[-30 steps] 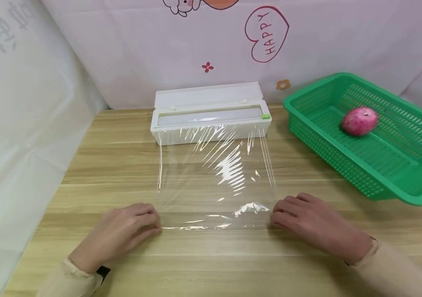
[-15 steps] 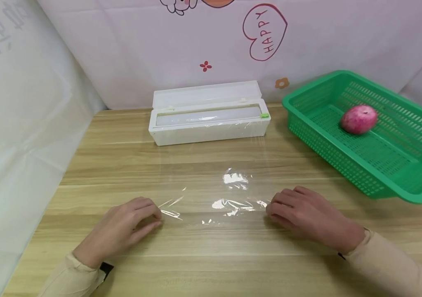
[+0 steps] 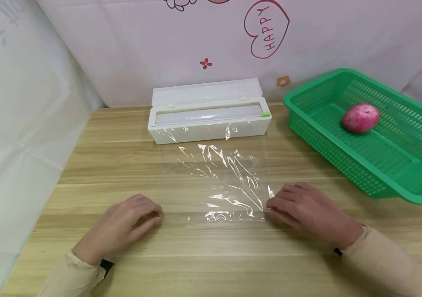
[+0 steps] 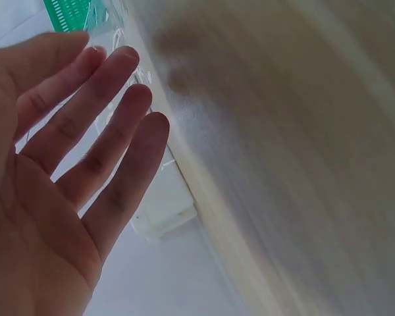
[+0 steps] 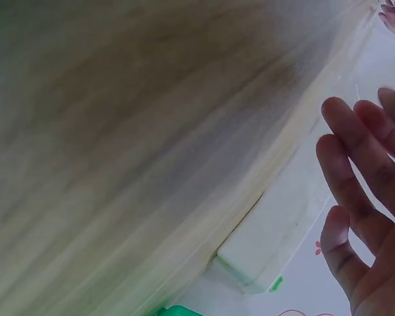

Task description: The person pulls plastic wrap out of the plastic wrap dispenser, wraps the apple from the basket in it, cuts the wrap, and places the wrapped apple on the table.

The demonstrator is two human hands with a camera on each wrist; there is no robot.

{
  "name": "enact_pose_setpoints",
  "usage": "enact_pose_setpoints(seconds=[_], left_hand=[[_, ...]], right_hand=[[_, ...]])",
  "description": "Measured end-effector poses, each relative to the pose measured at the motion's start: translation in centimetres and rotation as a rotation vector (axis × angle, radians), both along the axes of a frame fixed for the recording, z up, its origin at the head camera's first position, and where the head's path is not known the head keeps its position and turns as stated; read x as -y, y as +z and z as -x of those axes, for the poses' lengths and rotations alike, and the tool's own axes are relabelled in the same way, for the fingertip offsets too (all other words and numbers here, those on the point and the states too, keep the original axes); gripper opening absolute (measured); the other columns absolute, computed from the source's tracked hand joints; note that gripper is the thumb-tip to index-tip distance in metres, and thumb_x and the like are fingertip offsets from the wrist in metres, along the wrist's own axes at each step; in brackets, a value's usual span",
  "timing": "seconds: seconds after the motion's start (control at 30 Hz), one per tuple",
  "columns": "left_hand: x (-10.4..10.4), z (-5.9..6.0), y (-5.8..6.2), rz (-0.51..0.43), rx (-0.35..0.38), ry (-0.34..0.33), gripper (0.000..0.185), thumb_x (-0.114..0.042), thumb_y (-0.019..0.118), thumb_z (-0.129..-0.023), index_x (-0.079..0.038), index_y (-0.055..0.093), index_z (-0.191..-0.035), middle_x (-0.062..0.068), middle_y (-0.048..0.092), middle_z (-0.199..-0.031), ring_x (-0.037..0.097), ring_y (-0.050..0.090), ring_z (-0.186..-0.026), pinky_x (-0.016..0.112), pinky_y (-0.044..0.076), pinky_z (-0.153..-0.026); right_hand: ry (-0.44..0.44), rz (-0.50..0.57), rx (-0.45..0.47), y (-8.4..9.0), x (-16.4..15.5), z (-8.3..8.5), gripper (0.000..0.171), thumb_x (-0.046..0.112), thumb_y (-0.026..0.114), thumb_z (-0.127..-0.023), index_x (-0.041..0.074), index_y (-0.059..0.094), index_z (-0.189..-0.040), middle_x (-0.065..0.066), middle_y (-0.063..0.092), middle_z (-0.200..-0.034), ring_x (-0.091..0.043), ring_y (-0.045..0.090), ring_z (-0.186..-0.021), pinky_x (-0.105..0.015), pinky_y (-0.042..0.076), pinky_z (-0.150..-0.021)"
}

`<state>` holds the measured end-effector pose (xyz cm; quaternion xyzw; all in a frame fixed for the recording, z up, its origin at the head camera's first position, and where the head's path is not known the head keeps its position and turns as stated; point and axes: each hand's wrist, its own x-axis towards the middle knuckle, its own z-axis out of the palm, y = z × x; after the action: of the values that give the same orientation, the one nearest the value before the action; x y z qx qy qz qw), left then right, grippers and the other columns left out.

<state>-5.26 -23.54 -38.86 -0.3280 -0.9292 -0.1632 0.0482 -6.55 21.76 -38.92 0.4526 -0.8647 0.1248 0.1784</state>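
Cling film sheet [image 3: 218, 185] lies flat on table [image 3: 121, 165], 6 o'clock of dispenser box [image 3: 208, 119]. Left hand [image 3: 121, 225] at its 9 o'clock corner, right hand [image 3: 307, 212] at 3 o'clock corner; fingers relaxed, spread, probably pinning edges, contact unclear. Apple [image 3: 359, 118] sits in green basket [image 3: 411, 194], 2 o'clock.

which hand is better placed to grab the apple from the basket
Probably the right hand. It rests on the table at the right edge of the plastic wrap, on the same side as the green basket holding the apple. The left hand would have to cross over the wrap.
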Motion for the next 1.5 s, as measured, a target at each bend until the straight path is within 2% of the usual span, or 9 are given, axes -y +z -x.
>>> enact_pose_setpoints(seconds=[0.2,0.3,0.4,0.53,0.87,1.13,1.27,1.4,1.5], left_hand=[[-0.4,0.3,0.0,-0.003,0.027,0.049,0.010,-0.022,0.080,-0.095,-0.026,0.075,-0.103,-0.018,0.074,-0.095,-0.002,0.069,-0.087,0.029,0.061,-0.073],[-0.6,0.4,0.1,-0.001,0.042,0.055,0.016,-0.018,0.083,-0.091,-0.027,0.074,-0.100,-0.020,0.073,-0.091,-0.003,0.068,-0.085,0.028,0.059,-0.071],[-0.7,0.3,0.3,0.021,0.035,0.060,0.020,-0.016,0.087,-0.087,-0.026,0.074,-0.099,-0.019,0.072,-0.091,-0.001,0.068,-0.085,0.028,0.060,-0.071],[-1.0,-0.1,0.5,0.063,0.016,0.061,0.023,-0.017,0.089,-0.084,-0.025,0.075,-0.100,-0.017,0.074,-0.096,0.003,0.072,-0.086,0.029,0.061,-0.070],[-0.9,0.5,1.8,0.063,0.029,0.086,0.026,-0.023,0.086,-0.088,-0.015,0.076,-0.110,-0.006,0.074,-0.100,0.010,0.072,-0.086,0.029,0.060,-0.068],[-0.5,5.3,4.3,-0.176,0.177,0.240,0.023,-0.008,0.070,-0.101,-0.001,0.070,-0.123,0.014,0.075,-0.113,0.028,0.071,-0.102,0.045,0.064,-0.082],[-0.4,8.2,4.5,-0.333,0.177,0.367,0.023,-0.006,0.066,-0.103,0.001,0.068,-0.125,0.018,0.073,-0.116,0.032,0.069,-0.109,0.050,0.063,-0.089],[-0.5,11.1,3.9,-0.481,0.140,0.493,0.029,-0.017,0.068,-0.104,-0.002,0.068,-0.129,0.016,0.073,-0.125,0.028,0.069,-0.115,0.036,0.062,-0.093],[-0.6,13.2,3.0,-0.598,0.112,0.556,0.033,-0.022,0.071,-0.103,-0.004,0.070,-0.130,0.016,0.073,-0.127,0.025,0.070,-0.114,0.018,0.057,-0.086]], right_hand=[[0.004,0.015,0.006,-0.2,0.2,0.4,0.049,0.045,0.037,-0.114,0.020,0.077,-0.101,0.010,0.073,-0.092,-0.007,0.069,-0.083,-0.037,0.058,-0.076],[-0.005,-0.004,0.039,-0.2,0.2,0.4,0.031,0.042,0.054,-0.110,0.022,0.077,-0.102,0.011,0.072,-0.094,-0.006,0.069,-0.085,-0.036,0.058,-0.075],[-0.027,-0.037,0.064,-0.3,0.1,0.4,0.010,0.032,0.078,-0.096,0.024,0.075,-0.100,0.011,0.070,-0.095,-0.004,0.067,-0.085,-0.035,0.056,-0.074],[-0.067,-0.067,0.099,-0.2,0.0,0.4,0.023,0.026,0.090,-0.080,0.027,0.074,-0.096,0.012,0.067,-0.095,-0.003,0.065,-0.083,-0.033,0.055,-0.073],[-0.123,-0.054,0.105,0.3,-0.6,0.6,0.013,0.028,0.084,-0.088,0.027,0.075,-0.098,0.013,0.068,-0.097,-0.004,0.066,-0.086,-0.035,0.057,-0.072],[-0.144,-0.036,0.066,1.2,-1.0,0.7,0.016,0.037,0.075,-0.097,0.022,0.076,-0.101,0.010,0.070,-0.098,-0.010,0.068,-0.091,-0.040,0.054,-0.076],[-0.131,0.001,0.036,1.5,-1.2,0.6,0.032,0.046,0.061,-0.106,0.018,0.076,-0.102,0.009,0.071,-0.097,-0.012,0.069,-0.090,-0.041,0.056,-0.077],[-0.161,0.050,0.018,2.0,-1.5,0.4,0.053,0.056,0.041,-0.111,0.017,0.076,-0.103,0.006,0.074,-0.098,-0.016,0.072,-0.087,-0.044,0.060,-0.075],[-0.201,0.090,0.003,2.6,-1.8,0.3,0.058,0.058,0.037,-0.110,0.017,0.077,-0.102,0.005,0.075,-0.096,-0.018,0.073,-0.083,-0.044,0.061,-0.070]])
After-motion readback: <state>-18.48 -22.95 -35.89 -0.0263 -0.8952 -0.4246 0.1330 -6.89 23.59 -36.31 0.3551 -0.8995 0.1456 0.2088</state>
